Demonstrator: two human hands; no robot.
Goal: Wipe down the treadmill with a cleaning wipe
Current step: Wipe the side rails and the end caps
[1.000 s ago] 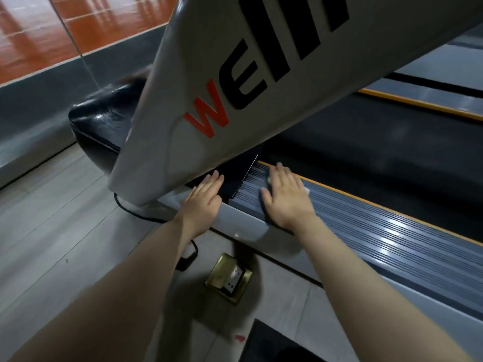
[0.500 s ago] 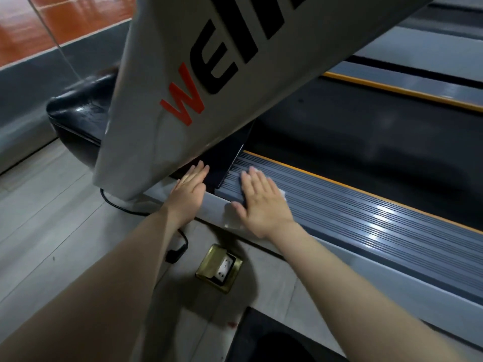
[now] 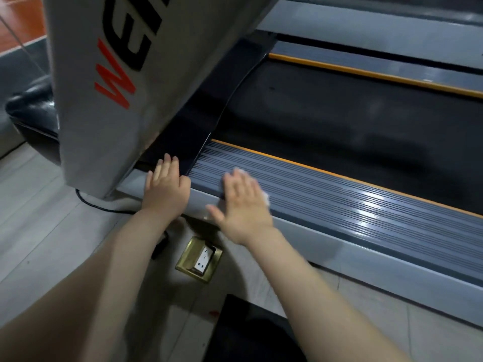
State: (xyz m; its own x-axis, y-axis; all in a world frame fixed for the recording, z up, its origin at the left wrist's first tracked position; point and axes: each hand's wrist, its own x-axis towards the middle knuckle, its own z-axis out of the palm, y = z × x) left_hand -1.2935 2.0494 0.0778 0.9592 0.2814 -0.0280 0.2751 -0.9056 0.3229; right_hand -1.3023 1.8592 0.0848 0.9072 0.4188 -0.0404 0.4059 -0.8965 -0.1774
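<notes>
The treadmill's near side rail [image 3: 339, 194] is grey and ribbed, with an orange strip along the black belt [image 3: 339, 121]. My right hand [image 3: 243, 205] lies flat with straight fingers on the rail's front end, pressing a white wipe [image 3: 265, 198] whose edges peek out past the fingers. My left hand [image 3: 167, 188] rests flat with straight fingers on the grey frame beside the base of the white upright [image 3: 125, 100], fingertips touching the black motor cover [image 3: 198, 126].
A brass floor socket box [image 3: 200, 259] sits open in the tiled floor below my hands. A black cable [image 3: 88, 203] runs along the floor by the upright. A dark mat or object [image 3: 251, 333] lies at the bottom. A second treadmill rail [image 3: 366, 30] lies beyond.
My right hand has slid with the wipe to the right along the ribbed rail. My left hand stays planted on the frame. The view has shifted left and down.
</notes>
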